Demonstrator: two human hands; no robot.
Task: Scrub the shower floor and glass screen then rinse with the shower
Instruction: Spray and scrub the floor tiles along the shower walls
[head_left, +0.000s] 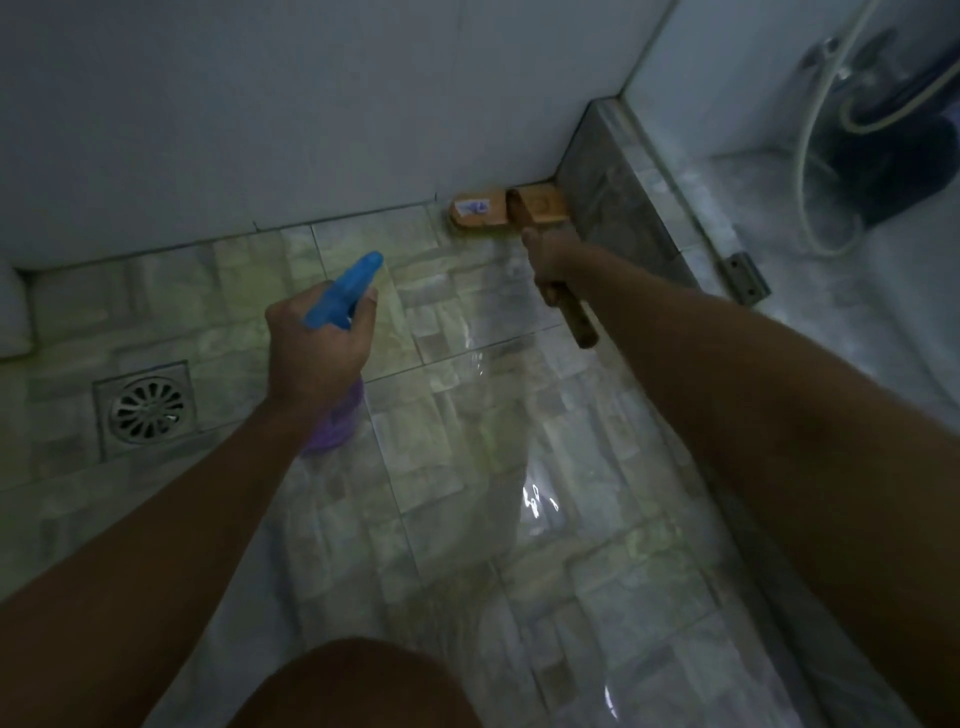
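Wooden and long-handled, the scrub brush (506, 210) lies with its bristles down on the shower floor (467, 441), its head pushed into the far corner where the white wall (260, 104) meets the low tiled kerb (618, 192). We grip its handle with our right hand (553, 260), fingers wrapped around the stick, the end of which pokes out behind the wrist. A small sticker shows on the top of the brush head.

Our left hand (317, 348) is closed around a spray bottle (343, 332): blue trigger head pointing toward the wall, purple body hanging below the palm, held above the tiles near the middle of the floor. The forefinger rests by the trigger.

Mottled grey-green tiles cover the floor, wet and shining near our knee (358, 686). A round metal drain grate (147, 409) in a square frame sits to the left, well apart from the brush. Along the kerb runs the glass screen (779, 130), with a metal hinge bracket (744, 278) at its foot. Beyond the glass we make out a pale shower hose (810, 156) looping down beside a dark shape too blurred to name.
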